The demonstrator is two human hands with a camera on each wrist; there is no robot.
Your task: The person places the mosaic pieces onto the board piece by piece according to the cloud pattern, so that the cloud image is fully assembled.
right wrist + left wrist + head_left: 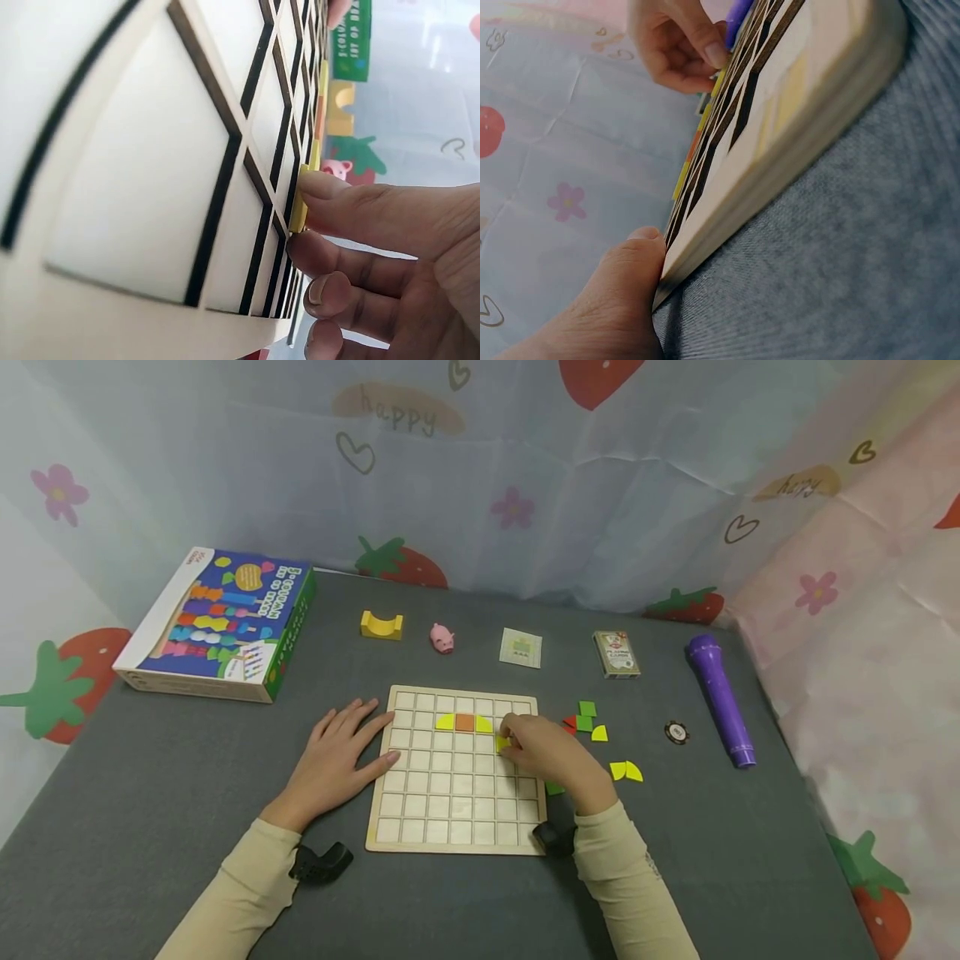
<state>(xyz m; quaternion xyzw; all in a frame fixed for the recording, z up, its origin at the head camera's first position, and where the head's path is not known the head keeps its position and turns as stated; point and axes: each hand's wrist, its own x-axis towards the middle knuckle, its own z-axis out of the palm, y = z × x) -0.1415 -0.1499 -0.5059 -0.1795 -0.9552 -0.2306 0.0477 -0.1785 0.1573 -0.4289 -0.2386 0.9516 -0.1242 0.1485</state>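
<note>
Pinching a small yellow piece [501, 742] between thumb and fingertips, the right hand [551, 753] holds it over a cell toward the right side of the wooden grid board [457, 835], one row below the three pieces already seated there: a yellow quarter-round [445, 722], an orange square [465, 722] and a second yellow quarter-round [483, 724]. The right wrist view shows the yellow piece [299, 208] edge-on, clamped at its rim by curled fingers [360, 217] just above the board surface [135, 187]; whether it is already touching the cell cannot be told. The left hand [333, 764] lies flat on the grey table cover [150, 827] with fingers straight and slightly spread, their tips resting against the left edge of the board; the left wrist view shows the thumb [622, 285] against the board's edge [795, 150]. Judged from its look, the piece is thin, stiff, light and smooth, so it is best taken by opposite edges and lowered level into the cell; the board appears rigid and liable to slide on the cloth unless steadied. Loose green and yellow pieces [600, 732] lie just right of the board. Farther back stand a colourful box [217, 622], a yellow arch block [382, 624], a pink pig figure [442, 637], a card deck [616, 653] and a purple torch [720, 697].
</note>
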